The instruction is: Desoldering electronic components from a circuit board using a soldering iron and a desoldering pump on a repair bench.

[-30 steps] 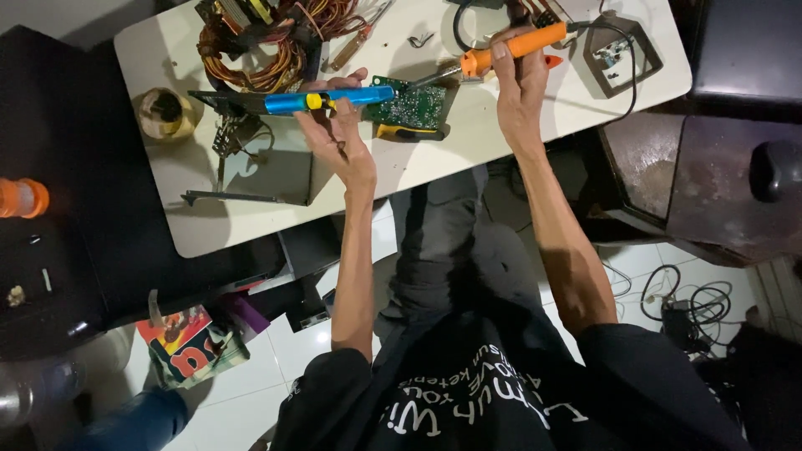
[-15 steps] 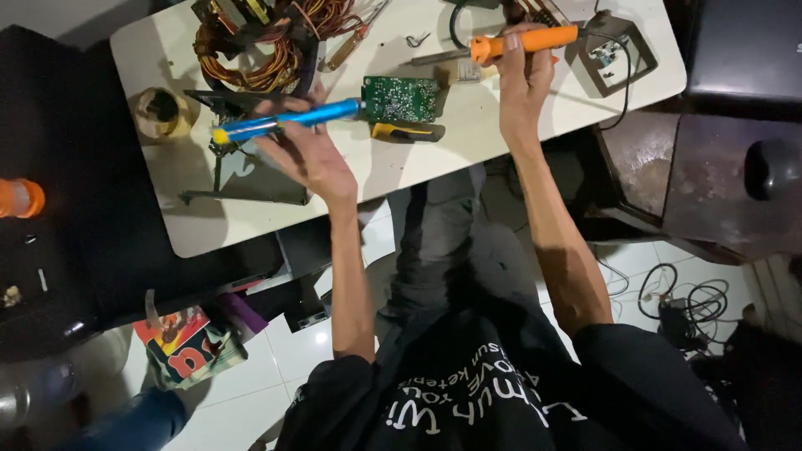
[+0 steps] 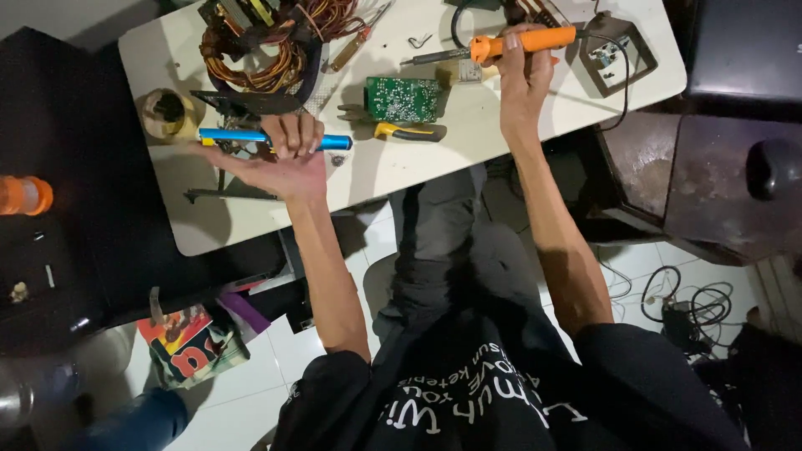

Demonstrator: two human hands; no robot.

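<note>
Tools fill our hands: left hand (image 3: pixel 288 159) clamps the pump (image 3: pixel 267 138), right hand (image 3: pixel 522 71) the iron (image 3: pixel 518 42), board (image 3: pixel 403 98) between them untouched.

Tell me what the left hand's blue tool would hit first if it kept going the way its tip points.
The left hand holds the blue tool level, tip toward the table's left end. First in that line is probably the round roll of tape, just beside the tip, though height above the white table is unclear.

Head camera; looks steeply down.
</note>
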